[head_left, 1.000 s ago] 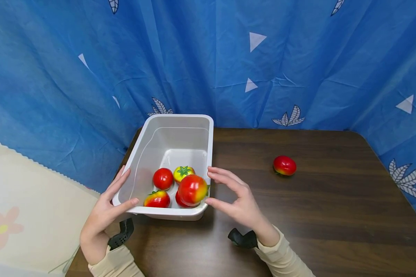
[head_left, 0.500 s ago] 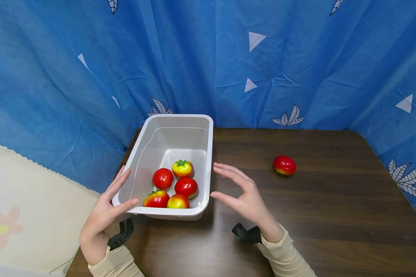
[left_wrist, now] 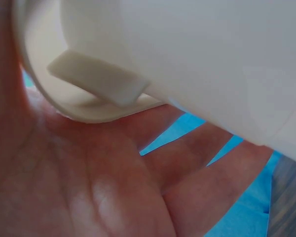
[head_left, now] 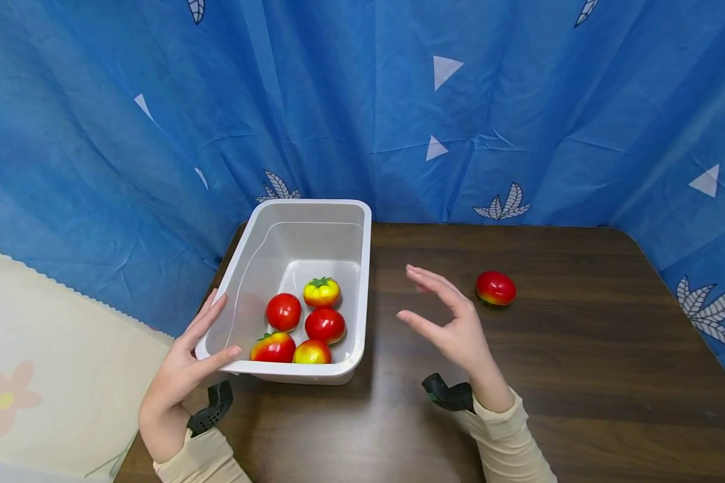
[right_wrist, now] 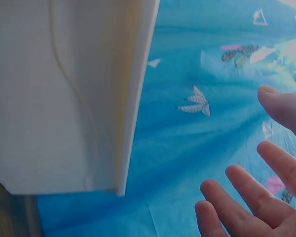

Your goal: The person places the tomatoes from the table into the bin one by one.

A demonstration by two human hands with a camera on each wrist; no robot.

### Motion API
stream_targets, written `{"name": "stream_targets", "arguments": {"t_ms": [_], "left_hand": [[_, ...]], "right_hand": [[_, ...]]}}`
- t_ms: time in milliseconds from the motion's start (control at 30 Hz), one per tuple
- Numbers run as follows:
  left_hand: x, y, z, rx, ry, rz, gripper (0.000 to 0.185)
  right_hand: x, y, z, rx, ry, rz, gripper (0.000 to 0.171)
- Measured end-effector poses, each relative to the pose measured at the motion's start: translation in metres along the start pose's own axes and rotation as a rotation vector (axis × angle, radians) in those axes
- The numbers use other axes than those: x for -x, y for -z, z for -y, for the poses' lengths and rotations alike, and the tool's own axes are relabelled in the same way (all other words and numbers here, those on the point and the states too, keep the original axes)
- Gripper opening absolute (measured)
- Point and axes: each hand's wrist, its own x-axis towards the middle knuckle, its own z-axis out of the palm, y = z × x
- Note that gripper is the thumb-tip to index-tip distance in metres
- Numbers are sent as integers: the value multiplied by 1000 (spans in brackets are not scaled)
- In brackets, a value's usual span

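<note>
A white plastic bin stands on the left part of the table, with several shiny red-and-yellow tomatoes inside. My left hand holds the bin's near left corner, thumb over the front rim and fingers spread along the left side. From the left wrist view, the palm lies under the rim corner. My right hand is in the air right of the bin, fingers apart and nothing between them. Right of that hand, a lone red tomato lies on the table, apart from the fingers.
The dark wooden table extends to the right. A blue curtain with leaf and triangle prints hangs behind it. On the left lies a cream cloth with a flower print.
My right hand has let go of a tomato, which dropped into the bin among the others. It has then moved right, away from the rim. The left hand keeps its place.
</note>
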Motion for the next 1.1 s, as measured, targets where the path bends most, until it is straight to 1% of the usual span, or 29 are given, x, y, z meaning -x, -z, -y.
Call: {"name": "stream_targets", "arguments": {"t_ms": [200,300,467,633,900,1100], "left_hand": [[-1,-1,-1,19,-18,0,82],[-1,-1,-1,23,-15,-3,82],[-1,-1,-2,19,-11,-5,83],[-1,0,-2,19,-6,-4,82],[-1,0,-2,19,2,2,82],[-1,0,-1,8,-2,3,81]], "right_hand": [[2,14,-29,-30,-47,-54,57],[3,23,-36,-23,-64,-91,58],[2,37,-42,9,-77,-162,57],[2,50,-46,-1,-97,-239,55],[3,65,-52,-15,-195,-339,54],[5,76,-57,-15,-240,-404,51]]}}
